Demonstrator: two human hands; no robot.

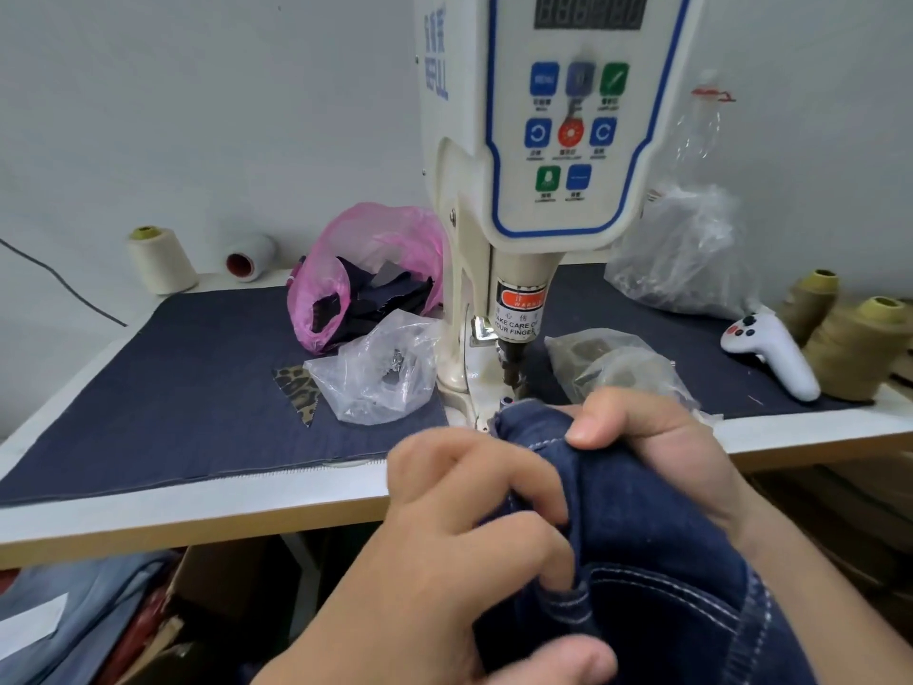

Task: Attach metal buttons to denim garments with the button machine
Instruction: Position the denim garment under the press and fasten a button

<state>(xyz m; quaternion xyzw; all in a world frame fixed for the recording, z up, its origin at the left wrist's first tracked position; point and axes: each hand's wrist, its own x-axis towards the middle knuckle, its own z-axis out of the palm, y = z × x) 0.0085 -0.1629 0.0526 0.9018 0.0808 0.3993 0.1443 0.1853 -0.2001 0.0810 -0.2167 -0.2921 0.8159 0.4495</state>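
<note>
The left hand (459, 551) sits nearest the lens, fingers curled into a fold of the dark denim garment (642, 546) and pinching it by a stitched seam. The right hand (657, 452) grips the garment's upper edge, thumb on top. That edge points away from the fingers toward the button machine (543, 155), its tip just short of the punch (514, 358), so the coming move looks like a short push forward; the right hand is nearer the die. A clear bag (380, 373) left of the machine holds small metal pieces, probably buttons. Another clear bag (612, 358) lies right, contents unclear. A pink bag (375, 269) behind holds dark fabric scraps.
</note>
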